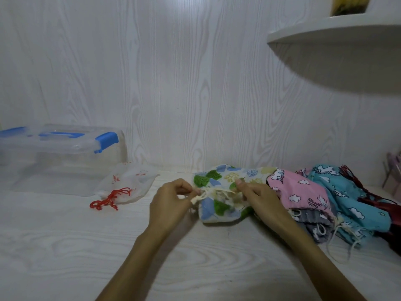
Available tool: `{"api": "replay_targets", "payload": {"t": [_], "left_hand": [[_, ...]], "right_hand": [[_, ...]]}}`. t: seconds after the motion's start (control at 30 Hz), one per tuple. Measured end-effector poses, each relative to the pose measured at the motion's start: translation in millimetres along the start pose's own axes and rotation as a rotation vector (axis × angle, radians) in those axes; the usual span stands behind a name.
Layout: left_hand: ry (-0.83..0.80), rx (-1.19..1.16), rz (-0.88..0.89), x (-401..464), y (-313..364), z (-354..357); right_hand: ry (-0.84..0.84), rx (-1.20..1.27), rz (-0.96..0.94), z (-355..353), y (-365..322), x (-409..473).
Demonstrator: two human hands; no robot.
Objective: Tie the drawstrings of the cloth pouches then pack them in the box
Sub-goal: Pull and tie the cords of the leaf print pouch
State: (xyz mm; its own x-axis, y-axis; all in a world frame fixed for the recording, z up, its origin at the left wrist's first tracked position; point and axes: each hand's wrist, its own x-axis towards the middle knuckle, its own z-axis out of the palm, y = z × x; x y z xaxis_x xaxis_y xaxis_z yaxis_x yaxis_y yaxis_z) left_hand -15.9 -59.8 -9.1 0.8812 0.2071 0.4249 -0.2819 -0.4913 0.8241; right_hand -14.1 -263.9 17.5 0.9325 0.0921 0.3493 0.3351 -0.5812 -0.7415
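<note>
Clear box (60, 148) cut off at the left edge, yellow object (349, 4) on the shelf (338, 40) cropped at the top, dark red pouch (377, 203) running off right, pink item (392, 170) at far right too blurred to identify

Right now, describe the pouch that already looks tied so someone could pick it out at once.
Start at the clear plastic box with blue latches, far left on the table. The pouch lies just in front of its right corner. It is the only sheer white one, closed with a red cord; the others are printed cloth.
</note>
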Motion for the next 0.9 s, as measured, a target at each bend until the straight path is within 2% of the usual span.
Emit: {"api": "replay_targets", "payload": {"t": [0.03, 0.13, 0.2, 0.27, 0.37, 0.47, 0.57, 0.63, 0.73, 0.77, 0.83, 0.9], "left_hand": [[0.073, -0.094, -0.057, 5, -4, -7], [0.250, -0.410, -0.261, 22, -5, -35], [0.284, -0.427, -0.309, 31, -5, -55], [0.245, -0.272, -0.318, 37, -8, -74], [0.111, 0.187, -0.286, 32, -11, -94], [0.003, 0.409, -0.125, 25, -5, -91], [-0.279, 0.508, 0.036, 38, -7, -64], [-0.413, 0.658, 0.045, 49, -9, -42], [-0.519, 0.820, -0.024, 58, -9, -10], [-0.558, 0.810, -0.042, 60, -8, -3], [-0.544, 0.625, -0.061, 67, -6, 1], [-0.367, 0.320, -0.084, 74, 0, -8]], "right_hand": [[-0.045, 0.031, 0.032, -4, -1, 3], [-0.105, -0.163, 0.057, -4, 15, 23], [-0.196, -0.299, 0.043, 5, 15, 33], [-0.259, -0.532, 0.032, 18, 14, 42], [-0.158, -0.807, 0.057, 25, 3, 55], [-0.174, -0.791, 0.051, 24, -8, 72], [-0.258, -0.726, 0.098, 14, -18, 88], [-0.316, -0.748, 0.131, 5, -20, 96], [-0.438, -0.875, 0.242, -9, -15, 99], [-0.444, -0.904, 0.241, -12, -13, 99], [-0.366, -0.871, 0.170, -15, -10, 98], [-0.196, -0.675, 0.057, -19, -13, 99]]}}
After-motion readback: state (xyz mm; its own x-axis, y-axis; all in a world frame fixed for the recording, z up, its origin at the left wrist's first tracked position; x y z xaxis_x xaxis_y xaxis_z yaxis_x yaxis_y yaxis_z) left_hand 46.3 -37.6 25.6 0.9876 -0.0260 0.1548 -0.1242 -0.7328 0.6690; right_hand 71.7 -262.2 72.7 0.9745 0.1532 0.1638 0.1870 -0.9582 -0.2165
